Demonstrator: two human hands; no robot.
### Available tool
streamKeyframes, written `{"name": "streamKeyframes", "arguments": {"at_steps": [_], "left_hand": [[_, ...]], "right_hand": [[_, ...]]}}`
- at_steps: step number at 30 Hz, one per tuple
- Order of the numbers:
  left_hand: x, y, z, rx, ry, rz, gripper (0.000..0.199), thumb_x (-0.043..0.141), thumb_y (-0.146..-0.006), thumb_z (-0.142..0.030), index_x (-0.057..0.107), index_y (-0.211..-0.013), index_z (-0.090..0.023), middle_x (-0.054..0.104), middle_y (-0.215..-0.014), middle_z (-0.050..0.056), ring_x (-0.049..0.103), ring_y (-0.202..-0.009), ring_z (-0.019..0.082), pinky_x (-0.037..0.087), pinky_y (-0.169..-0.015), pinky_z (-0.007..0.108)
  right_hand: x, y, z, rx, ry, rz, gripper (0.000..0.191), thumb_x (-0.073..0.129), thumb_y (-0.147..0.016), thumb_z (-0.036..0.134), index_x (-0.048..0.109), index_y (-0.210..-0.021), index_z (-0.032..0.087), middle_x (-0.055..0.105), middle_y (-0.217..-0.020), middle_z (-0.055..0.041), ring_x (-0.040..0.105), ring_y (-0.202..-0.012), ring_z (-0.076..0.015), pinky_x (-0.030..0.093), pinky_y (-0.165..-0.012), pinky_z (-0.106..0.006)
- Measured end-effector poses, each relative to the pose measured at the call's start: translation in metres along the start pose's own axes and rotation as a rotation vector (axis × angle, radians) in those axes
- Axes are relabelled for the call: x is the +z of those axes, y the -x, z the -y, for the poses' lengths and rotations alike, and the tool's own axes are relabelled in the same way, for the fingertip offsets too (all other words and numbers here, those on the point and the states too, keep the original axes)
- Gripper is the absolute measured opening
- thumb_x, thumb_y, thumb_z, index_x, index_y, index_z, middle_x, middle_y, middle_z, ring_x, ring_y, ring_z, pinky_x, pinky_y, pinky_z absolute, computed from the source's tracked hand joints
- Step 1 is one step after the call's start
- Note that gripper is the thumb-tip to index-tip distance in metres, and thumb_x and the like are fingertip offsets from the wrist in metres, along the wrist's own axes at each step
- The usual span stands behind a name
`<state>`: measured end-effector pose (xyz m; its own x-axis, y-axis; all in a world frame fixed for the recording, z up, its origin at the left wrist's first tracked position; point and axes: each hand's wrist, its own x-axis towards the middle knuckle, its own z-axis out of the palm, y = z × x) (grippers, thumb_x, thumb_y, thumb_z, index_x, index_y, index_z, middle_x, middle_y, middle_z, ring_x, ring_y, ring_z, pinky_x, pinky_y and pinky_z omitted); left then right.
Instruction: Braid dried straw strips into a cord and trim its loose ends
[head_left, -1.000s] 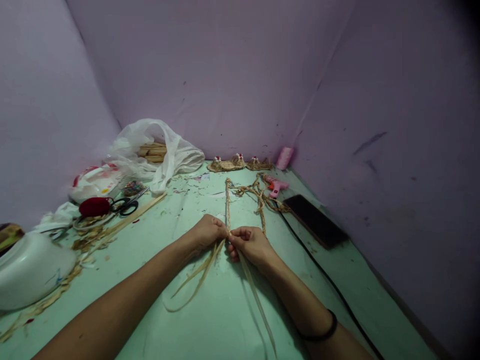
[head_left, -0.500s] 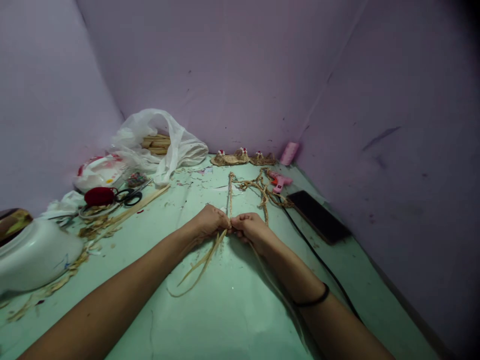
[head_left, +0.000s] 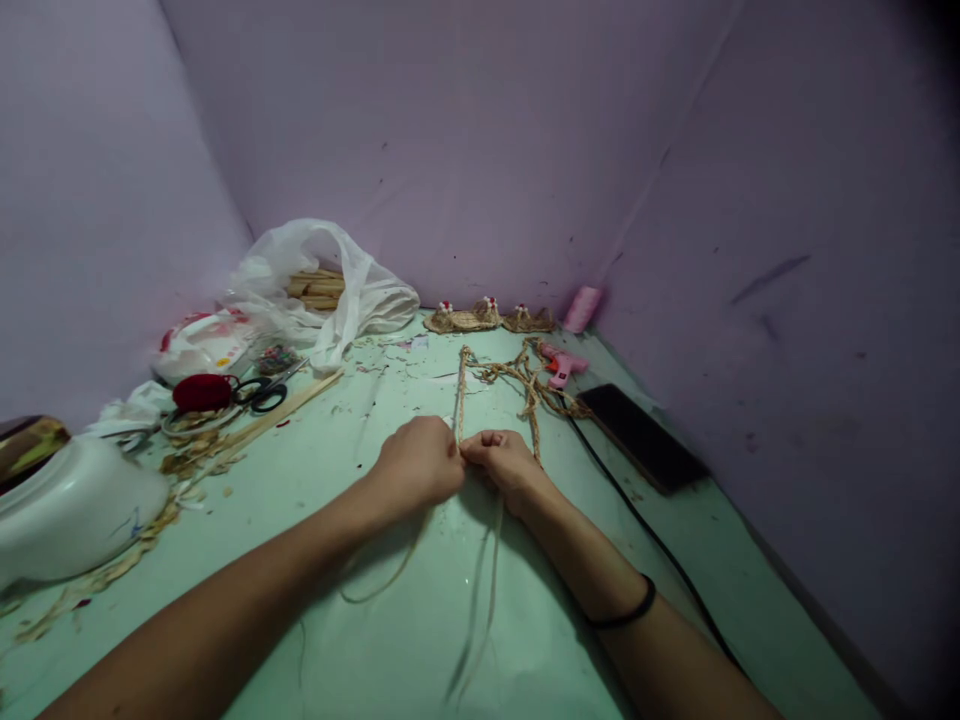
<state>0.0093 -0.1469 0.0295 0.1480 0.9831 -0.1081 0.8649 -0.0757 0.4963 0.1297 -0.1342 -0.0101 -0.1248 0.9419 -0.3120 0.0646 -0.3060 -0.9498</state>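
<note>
A narrow braid of dried plant fibre (head_left: 462,390) runs down the green tabletop to where my hands meet. My left hand (head_left: 421,462) is closed at the braid's lower end, its back turned up, so the fingertips are mostly hidden. Opposite it, my right hand (head_left: 504,462) pinches the same end between thumb and forefinger. One loose fibre strand (head_left: 491,580) trails below my right hand. Another thin strand (head_left: 394,575) curves out from under my left hand. Further braided cord (head_left: 525,385) lies in a loose tangle beyond my right hand.
Right of the cord lie a pink glue gun (head_left: 562,366), its black cable (head_left: 637,515) and a dark phone (head_left: 641,437). Scissors (head_left: 262,393), red yarn (head_left: 202,393), a plastic bag (head_left: 360,290) and a white container (head_left: 82,510) line the left. Woven slippers (head_left: 465,320) stand by the wall.
My left hand has rolled over, back upward, covering the strands that showed beneath it. The strand under my right hand has swung away from the forearm and hangs nearer the middle.
</note>
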Motion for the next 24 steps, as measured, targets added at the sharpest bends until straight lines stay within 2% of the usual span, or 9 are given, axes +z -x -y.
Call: {"name": "streamKeyframes", "arguments": {"at_steps": [3, 5, 9, 10, 11, 14, 16, 19, 24], "left_hand": [[0.016, 0.017, -0.013, 0.049, -0.078, -0.090, 0.014, 0.051, -0.061, -0.017, 0.064, -0.064, -0.014, 0.054, -0.055, 0.007, 0.048, -0.054, 0.017, 0.028, -0.052, 0.026], [0.020, 0.020, -0.017, 0.095, -0.082, -0.078, 0.016, 0.050, -0.060, -0.014, 0.065, -0.067, -0.013, 0.055, -0.057, 0.009, 0.050, -0.055, 0.018, 0.029, -0.054, 0.027], [0.001, 0.006, -0.010, 0.111, 0.089, -0.036, 0.016, 0.049, -0.063, -0.020, 0.063, -0.058, -0.012, 0.052, -0.051, 0.005, 0.046, -0.049, 0.014, 0.029, -0.050, 0.025], [-0.005, 0.001, -0.006, 0.065, 0.197, -0.067, 0.016, 0.049, -0.063, -0.020, 0.064, -0.061, -0.012, 0.051, -0.049, 0.003, 0.044, -0.046, 0.012, 0.029, -0.048, 0.024], [-0.009, -0.005, -0.002, -0.028, 0.316, -0.029, 0.016, 0.049, -0.062, -0.019, 0.064, -0.065, -0.012, 0.047, -0.044, 0.000, 0.040, -0.040, 0.010, 0.027, -0.044, 0.023], [-0.010, -0.017, 0.007, -0.258, 0.652, 0.270, 0.017, 0.050, -0.061, -0.022, 0.062, -0.066, -0.012, 0.039, -0.035, -0.004, 0.028, -0.030, 0.006, 0.019, -0.035, 0.020], [-0.003, -0.021, 0.010, -0.306, 0.785, 0.389, 0.013, 0.050, -0.059, -0.020, 0.059, -0.059, -0.011, 0.042, -0.036, -0.004, 0.029, -0.029, 0.005, 0.017, -0.032, 0.018], [0.004, -0.024, 0.009, -0.367, 0.784, 0.368, 0.008, 0.047, -0.054, -0.013, 0.054, -0.050, -0.011, 0.041, -0.034, -0.004, 0.030, -0.028, 0.004, 0.019, -0.031, 0.017], [0.001, -0.022, 0.005, -0.409, 0.578, 0.324, 0.016, 0.046, -0.053, -0.016, 0.043, -0.038, -0.015, 0.033, -0.025, -0.003, 0.026, -0.022, 0.006, 0.017, -0.029, 0.019]], "right_hand": [[0.002, 0.001, -0.001, -0.010, -0.060, -0.024, 0.006, 0.054, -0.051, 0.019, 0.056, -0.051, 0.013, 0.046, -0.040, 0.0046, 0.035, -0.039, -0.0053, 0.024, -0.040, -0.020], [0.002, 0.002, -0.001, -0.012, -0.104, -0.043, 0.007, 0.056, -0.050, 0.019, 0.056, -0.053, 0.013, 0.049, -0.044, 0.0037, 0.040, -0.042, -0.0064, 0.027, -0.043, -0.020], [-0.002, 0.001, -0.003, -0.006, -0.125, -0.020, 0.009, 0.058, -0.051, 0.021, 0.052, -0.049, 0.014, 0.043, -0.037, 0.0062, 0.031, -0.035, -0.0042, 0.019, -0.038, -0.020], [-0.003, 0.001, -0.003, -0.004, -0.128, -0.010, 0.011, 0.058, -0.052, 0.023, 0.051, -0.049, 0.015, 0.041, -0.036, 0.0068, 0.029, -0.034, -0.0039, 0.018, -0.038, -0.020], [-0.004, 0.000, -0.003, -0.003, -0.137, 0.004, 0.012, 0.058, -0.052, 0.024, 0.050, -0.048, 0.015, 0.040, -0.035, 0.0070, 0.028, -0.033, -0.0039, 0.017, -0.038, -0.020], [-0.006, -0.001, -0.002, -0.024, -0.197, 0.090, 0.012, 0.059, -0.052, 0.024, 0.051, -0.050, 0.015, 0.046, -0.038, 0.0047, 0.036, -0.036, -0.0054, 0.023, -0.040, -0.020], [-0.007, -0.002, -0.002, -0.045, -0.216, 0.144, 0.010, 0.060, -0.051, 0.021, 0.052, -0.052, 0.015, 0.052, -0.043, 0.0028, 0.041, -0.041, -0.0064, 0.027, -0.043, -0.020], [-0.008, -0.004, -0.004, -0.102, -0.107, 0.151, 0.007, 0.059, -0.053, 0.019, 0.053, -0.053, 0.014, 0.055, -0.048, 0.0018, 0.042, -0.043, -0.0061, 0.028, -0.045, -0.019], [-0.007, -0.006, -0.011, -0.287, 0.257, 0.040, 0.005, 0.051, -0.063, 0.016, 0.055, -0.060, 0.014, 0.059, -0.057, -0.0014, 0.048, -0.051, -0.0101, 0.033, -0.049, -0.021]]}}
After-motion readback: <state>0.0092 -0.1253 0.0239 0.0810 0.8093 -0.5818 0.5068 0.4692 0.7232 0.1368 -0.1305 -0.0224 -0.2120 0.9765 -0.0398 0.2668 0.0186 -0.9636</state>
